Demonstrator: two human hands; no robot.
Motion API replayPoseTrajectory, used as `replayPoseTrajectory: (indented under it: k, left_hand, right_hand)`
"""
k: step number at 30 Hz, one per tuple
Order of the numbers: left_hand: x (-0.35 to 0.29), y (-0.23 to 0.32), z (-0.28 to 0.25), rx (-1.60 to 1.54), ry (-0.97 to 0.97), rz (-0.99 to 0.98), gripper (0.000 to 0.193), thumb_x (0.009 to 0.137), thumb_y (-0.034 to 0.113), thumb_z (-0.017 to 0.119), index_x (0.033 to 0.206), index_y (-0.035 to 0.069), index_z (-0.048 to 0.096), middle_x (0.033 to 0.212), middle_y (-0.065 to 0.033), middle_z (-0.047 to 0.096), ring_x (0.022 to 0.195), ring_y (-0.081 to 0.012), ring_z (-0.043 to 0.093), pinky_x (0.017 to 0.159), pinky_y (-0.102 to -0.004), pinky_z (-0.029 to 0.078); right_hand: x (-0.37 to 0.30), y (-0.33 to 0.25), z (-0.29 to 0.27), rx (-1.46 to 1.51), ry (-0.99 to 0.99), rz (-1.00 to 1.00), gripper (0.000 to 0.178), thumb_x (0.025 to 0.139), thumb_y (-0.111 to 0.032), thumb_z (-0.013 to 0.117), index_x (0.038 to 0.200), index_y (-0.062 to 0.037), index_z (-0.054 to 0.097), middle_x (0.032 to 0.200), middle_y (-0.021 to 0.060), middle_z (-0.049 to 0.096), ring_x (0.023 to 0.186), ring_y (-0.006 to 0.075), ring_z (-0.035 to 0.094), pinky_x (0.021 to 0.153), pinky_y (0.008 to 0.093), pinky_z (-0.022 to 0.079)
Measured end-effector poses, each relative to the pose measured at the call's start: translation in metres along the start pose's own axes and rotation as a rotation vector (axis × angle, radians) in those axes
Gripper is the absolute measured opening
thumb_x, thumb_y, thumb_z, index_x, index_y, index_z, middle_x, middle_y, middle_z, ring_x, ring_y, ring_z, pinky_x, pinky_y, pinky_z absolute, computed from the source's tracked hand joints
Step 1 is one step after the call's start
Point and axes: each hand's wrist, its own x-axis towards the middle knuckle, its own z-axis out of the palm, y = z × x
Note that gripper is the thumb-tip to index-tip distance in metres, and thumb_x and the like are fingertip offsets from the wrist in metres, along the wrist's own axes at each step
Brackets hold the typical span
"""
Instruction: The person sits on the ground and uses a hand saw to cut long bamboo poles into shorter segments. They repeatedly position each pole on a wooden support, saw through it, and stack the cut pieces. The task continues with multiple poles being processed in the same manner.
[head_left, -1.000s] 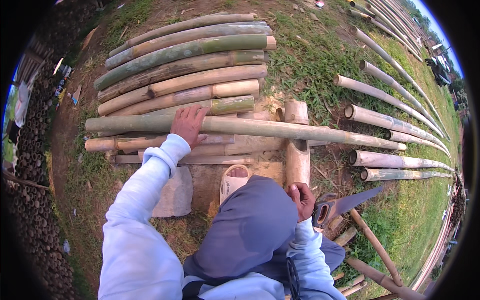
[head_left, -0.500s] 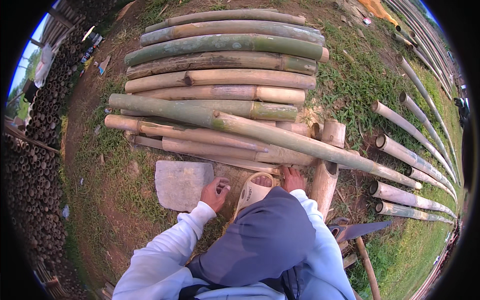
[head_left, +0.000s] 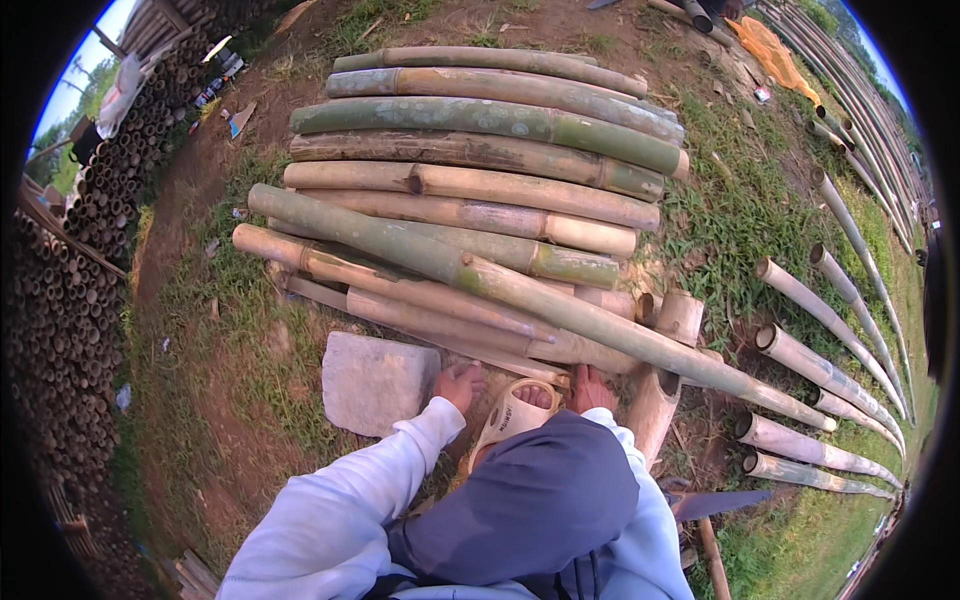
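My left hand (head_left: 461, 386) is low beside the right edge of a grey stone block (head_left: 378, 385). Its fingers are loosely bent and apart, with nothing visible in them. Close to the right end of a thin split bamboo strip (head_left: 500, 362), my right hand (head_left: 592, 390) has its fingers bent down and close together; what they hold, if anything, is hidden. Between the hands is my sandalled foot (head_left: 520, 405), its toes near the strip. A long green-tan bamboo pole (head_left: 560, 300) slants over the shorter pieces in front of me.
Several cut bamboo lengths (head_left: 490, 120) lie side by side ahead. Upright-looking bamboo stubs (head_left: 655, 410) stand right of my right hand, with a handsaw (head_left: 715, 503) below. Long poles (head_left: 815, 355) lie on the right. Stacked bamboo (head_left: 70, 330) lines the left.
My left hand has moved right and nearer the strip, and its fingers have lowered. My right hand stays by the strip's end. The whole view has shifted and turned slightly.
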Motion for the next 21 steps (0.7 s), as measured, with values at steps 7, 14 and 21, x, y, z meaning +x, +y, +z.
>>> replayPoseTrajectory:
  k: [7, 14, 21]
  left_hand:
    - [0.038, -0.029, 0.015, -0.121, 0.02, -0.121, 0.066, 0.095, 0.045, 0.066, 0.136, -0.005, 0.05, 0.12, -0.0252, 0.067, 0.103, -0.0326, 0.07, 0.084, -0.0417, 0.058]
    - [0.01, 0.002, 0.03, -0.405, 0.083, -0.121, 0.086, 0.091, 0.058, 0.066, 0.149, 0.002, 0.037, 0.14, -0.0284, 0.052, 0.12, -0.0393, 0.06, 0.1, -0.0492, 0.05]
    - [0.012, 0.011, 0.019, -0.617, 0.177, -0.099, 0.057, 0.092, 0.033, 0.068, 0.137, 0.004, 0.047, 0.131, -0.0206, 0.057, 0.11, -0.0359, 0.063, 0.096, -0.0484, 0.052]
  right_hand:
    - [0.005, 0.017, 0.029, 0.495, 0.062, 0.225, 0.032, 0.078, -0.005, 0.073, 0.108, -0.0023, 0.065, 0.082, 0.0169, 0.067, 0.079, 0.0335, 0.068, 0.075, 0.0401, 0.056]
    - [-0.016, 0.018, 0.011, 1.073, -0.016, 0.355, 0.022, 0.09, -0.015, 0.072, 0.104, 0.001, 0.069, 0.078, 0.0063, 0.068, 0.066, 0.0106, 0.06, 0.062, 0.0284, 0.051]
    - [-0.051, 0.022, -0.006, 0.596, 0.122, -0.2, 0.032, 0.079, -0.018, 0.087, 0.102, -0.0005, 0.072, 0.09, 0.0073, 0.065, 0.074, 0.0163, 0.063, 0.064, 0.0293, 0.05]
